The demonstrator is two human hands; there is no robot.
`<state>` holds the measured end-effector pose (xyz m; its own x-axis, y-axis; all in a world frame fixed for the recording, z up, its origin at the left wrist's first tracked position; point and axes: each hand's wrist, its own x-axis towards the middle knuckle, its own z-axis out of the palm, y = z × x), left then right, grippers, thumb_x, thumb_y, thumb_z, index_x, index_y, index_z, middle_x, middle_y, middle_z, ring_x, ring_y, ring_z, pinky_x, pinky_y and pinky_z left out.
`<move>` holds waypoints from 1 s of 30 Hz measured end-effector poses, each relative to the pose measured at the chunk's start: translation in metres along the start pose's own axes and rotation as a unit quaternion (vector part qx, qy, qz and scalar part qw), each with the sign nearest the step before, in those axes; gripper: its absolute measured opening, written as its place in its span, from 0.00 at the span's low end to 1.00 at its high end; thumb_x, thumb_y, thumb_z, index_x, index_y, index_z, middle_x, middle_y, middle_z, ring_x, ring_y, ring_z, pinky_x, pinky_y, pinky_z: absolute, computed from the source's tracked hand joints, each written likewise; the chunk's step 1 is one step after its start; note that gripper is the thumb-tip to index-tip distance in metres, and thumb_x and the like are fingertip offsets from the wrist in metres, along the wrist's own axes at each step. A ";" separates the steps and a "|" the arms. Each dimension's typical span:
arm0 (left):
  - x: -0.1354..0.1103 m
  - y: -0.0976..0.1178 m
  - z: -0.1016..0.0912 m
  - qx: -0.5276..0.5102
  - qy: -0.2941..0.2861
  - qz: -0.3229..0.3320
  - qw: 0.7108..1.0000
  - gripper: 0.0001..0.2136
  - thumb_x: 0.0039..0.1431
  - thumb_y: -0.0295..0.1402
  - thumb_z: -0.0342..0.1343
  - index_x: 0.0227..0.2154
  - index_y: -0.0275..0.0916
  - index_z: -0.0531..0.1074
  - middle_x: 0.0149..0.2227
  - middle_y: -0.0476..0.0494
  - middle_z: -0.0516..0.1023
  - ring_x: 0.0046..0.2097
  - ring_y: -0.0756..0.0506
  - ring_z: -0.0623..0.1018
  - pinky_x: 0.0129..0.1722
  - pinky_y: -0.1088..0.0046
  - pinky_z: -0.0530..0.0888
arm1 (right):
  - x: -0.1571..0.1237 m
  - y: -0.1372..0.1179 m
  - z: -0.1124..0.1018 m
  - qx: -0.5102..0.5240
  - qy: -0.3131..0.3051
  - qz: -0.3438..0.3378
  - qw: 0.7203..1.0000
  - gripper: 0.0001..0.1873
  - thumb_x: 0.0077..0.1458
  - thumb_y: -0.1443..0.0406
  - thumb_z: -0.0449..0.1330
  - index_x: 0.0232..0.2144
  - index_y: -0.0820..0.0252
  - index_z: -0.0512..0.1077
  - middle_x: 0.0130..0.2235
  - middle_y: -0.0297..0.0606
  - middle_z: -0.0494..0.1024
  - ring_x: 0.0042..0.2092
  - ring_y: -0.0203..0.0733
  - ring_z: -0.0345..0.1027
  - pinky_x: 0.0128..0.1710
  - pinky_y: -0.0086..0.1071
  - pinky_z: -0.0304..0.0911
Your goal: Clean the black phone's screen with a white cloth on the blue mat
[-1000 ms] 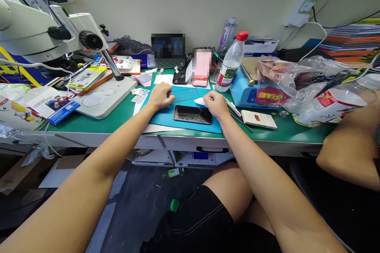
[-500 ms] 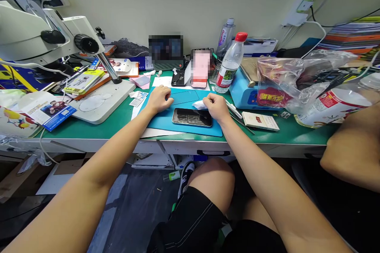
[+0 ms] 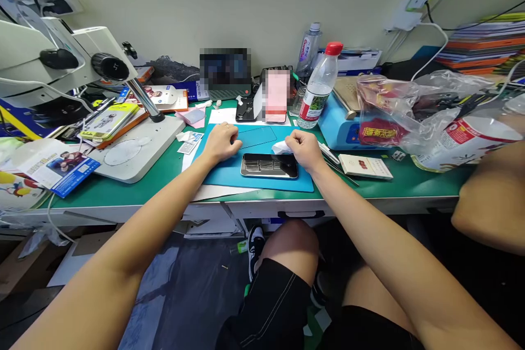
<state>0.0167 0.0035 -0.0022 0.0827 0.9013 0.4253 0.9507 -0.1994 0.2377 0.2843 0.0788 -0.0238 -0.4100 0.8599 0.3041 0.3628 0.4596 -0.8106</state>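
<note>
On the blue mat [image 3: 221, 176] lies a thin clear screen protector [image 3: 259, 134] with a fine dark outline. My left hand [image 3: 222, 143] is closed at its left end, fingers curled and thumb against the sheet; the fingertips are partly hidden. A crumpled white wipe [image 3: 281, 147] pokes out from the closed fingers of my right hand [image 3: 305, 149], just beyond the sheet's right end. Between my wrists, nearer the desk edge, a smartphone [image 3: 269, 166] rests flat with its screen up, reflecting light.
A microscope stand [image 3: 139, 158] occupies the left, beside leaflets [image 3: 68, 167]. Behind the mat are propped phones [image 3: 275, 95] and a red-capped bottle [image 3: 318, 90]. To the right are tweezers [image 3: 342, 172], a white box [image 3: 365, 166], a paper tub [image 3: 463, 142] and another person's arm [image 3: 492, 197].
The view has shifted slightly. Both hands stay almost where they were, with the wipe still in my right hand. My knees have moved a little apart.
</note>
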 end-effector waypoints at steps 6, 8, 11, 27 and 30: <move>0.001 0.000 0.000 -0.007 -0.009 0.008 1.000 0.09 0.50 0.28 0.53 0.23 0.43 0.57 0.28 0.44 0.71 0.38 0.38 0.72 0.40 0.59 0.66 | 0.001 0.000 -0.002 -0.015 0.008 0.008 1.000 0.19 0.66 0.57 0.62 0.54 0.60 0.73 0.55 0.42 0.76 0.50 0.49 0.75 0.48 0.47 0.74; 0.001 -0.001 0.000 -0.010 -0.012 0.009 1.000 0.08 0.50 0.28 0.53 0.23 0.43 0.57 0.28 0.44 0.71 0.39 0.38 0.72 0.40 0.59 0.66 | 0.001 0.001 -0.002 -0.020 0.010 0.011 1.000 0.19 0.66 0.56 0.62 0.54 0.60 0.73 0.54 0.42 0.77 0.50 0.49 0.75 0.48 0.47 0.74; 0.001 0.000 -0.001 -0.014 -0.017 0.012 1.000 0.08 0.51 0.29 0.53 0.24 0.43 0.58 0.29 0.44 0.71 0.39 0.38 0.72 0.41 0.59 0.67 | 0.000 0.002 -0.002 -0.027 0.013 0.011 0.999 0.19 0.66 0.57 0.62 0.54 0.60 0.73 0.54 0.42 0.77 0.50 0.49 0.75 0.48 0.47 0.74; 0.001 0.002 -0.003 -0.062 -0.039 0.051 0.996 0.05 0.60 0.37 0.53 0.33 0.42 0.66 0.36 0.43 0.75 0.41 0.40 0.73 0.45 0.60 0.68 | -0.002 -0.011 -0.003 -0.043 0.048 -0.006 0.998 0.19 0.60 0.60 0.61 0.20 0.56 0.62 0.22 0.26 0.61 0.26 0.35 0.58 0.29 0.32 0.56; 0.001 0.002 -0.003 -0.067 -0.042 0.056 0.995 0.05 0.60 0.37 0.53 0.33 0.42 0.66 0.36 0.43 0.76 0.41 0.40 0.72 0.45 0.60 0.68 | -0.002 -0.016 -0.003 -0.036 0.055 -0.009 0.998 0.18 0.56 0.61 0.58 0.18 0.54 0.56 0.21 0.26 0.56 0.26 0.36 0.52 0.28 0.34 0.49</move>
<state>0.0178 0.0029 0.0013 0.2159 0.8984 0.3825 0.8862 -0.3448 0.3096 0.2819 0.0706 -0.0103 -0.3237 0.8685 0.3754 0.4168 0.4871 -0.7675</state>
